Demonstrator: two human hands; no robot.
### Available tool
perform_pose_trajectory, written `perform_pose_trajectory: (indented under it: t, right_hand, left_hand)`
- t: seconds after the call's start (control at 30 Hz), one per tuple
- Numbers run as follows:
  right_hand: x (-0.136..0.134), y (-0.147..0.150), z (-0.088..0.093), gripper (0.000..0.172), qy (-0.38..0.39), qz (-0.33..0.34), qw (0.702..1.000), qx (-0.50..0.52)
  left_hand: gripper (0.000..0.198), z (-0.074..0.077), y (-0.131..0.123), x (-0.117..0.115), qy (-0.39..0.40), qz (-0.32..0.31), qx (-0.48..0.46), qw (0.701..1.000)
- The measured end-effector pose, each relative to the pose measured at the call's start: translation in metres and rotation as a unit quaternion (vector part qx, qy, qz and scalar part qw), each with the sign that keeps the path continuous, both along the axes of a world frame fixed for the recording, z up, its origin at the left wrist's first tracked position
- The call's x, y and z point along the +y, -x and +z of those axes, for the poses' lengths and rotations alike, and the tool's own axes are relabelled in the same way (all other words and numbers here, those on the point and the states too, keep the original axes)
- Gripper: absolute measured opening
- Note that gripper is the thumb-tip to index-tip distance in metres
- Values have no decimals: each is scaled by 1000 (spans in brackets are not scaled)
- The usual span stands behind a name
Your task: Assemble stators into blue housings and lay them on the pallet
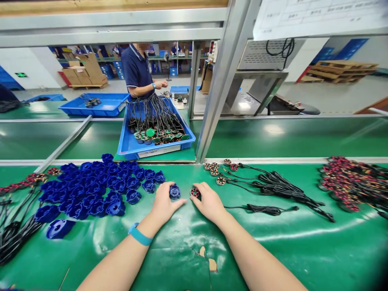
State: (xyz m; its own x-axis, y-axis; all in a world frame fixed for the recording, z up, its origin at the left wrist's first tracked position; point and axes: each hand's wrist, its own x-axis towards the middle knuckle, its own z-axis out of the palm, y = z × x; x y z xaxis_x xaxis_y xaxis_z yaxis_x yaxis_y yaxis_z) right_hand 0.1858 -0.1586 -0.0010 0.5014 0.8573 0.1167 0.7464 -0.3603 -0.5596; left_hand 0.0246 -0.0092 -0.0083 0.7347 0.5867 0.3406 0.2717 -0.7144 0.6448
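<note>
Clock directions read from between the two hands, 12 pointing away from the wearer. At 11 o'clock, a large blue tray [127, 141] holds a crowded layer of green circuit boards [150, 132] with dark bodies, their black cables [151, 107] rising toward the tray's far end. Farther off, between 10 and 11, a second blue tray [106, 108] carries only a few wired pieces [93, 102]. Left hand [165, 202]: grip part-open, fingers curled about one blue cup-shaped part [175, 192], thumb spread out; cannot tell whether it is pinched. Right hand [209, 202]: grip closed on a wound coil part [195, 192], thumb and fingers on its sides, just beside the blue part at 3 o'clock. Green tabletop [182, 250] beneath. Loose blue parts [91, 188] cluster at 9 o'clock; corded coils [220, 180] lie at 2 to 3, a denser red coil pile [341, 182] beyond at 3.
</note>
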Motion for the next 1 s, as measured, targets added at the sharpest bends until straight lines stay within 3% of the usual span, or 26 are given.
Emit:
perform_pose_trajectory:
  t: [0.13,0.2,0.33,0.43,0.67,1.0]
  right_hand:
    - [1,-3,-1,31,-17,9,1000,18]
    - [0,-2,0,29,-47,16,998,32]
    - [-5,11,8,32,-162,57,983,64]
    - [-7,26,14,36,-221,80,969,73]
    - [-6,36,12,34,-168,104,979,56]
    - [-14,31,19,31,-142,149,974,96]
  left_hand:
    - [43,-4,-2,2,-32,-51,-10,998]
    - [47,-4,1,4,-28,-59,-7,998]
    - [66,-3,7,6,26,-9,3,1000]
    - [60,-1,10,1,51,-40,6,998]
    - [57,7,13,-16,-5,-145,-6,989]
    - [55,9,15,-19,48,-168,5,985]
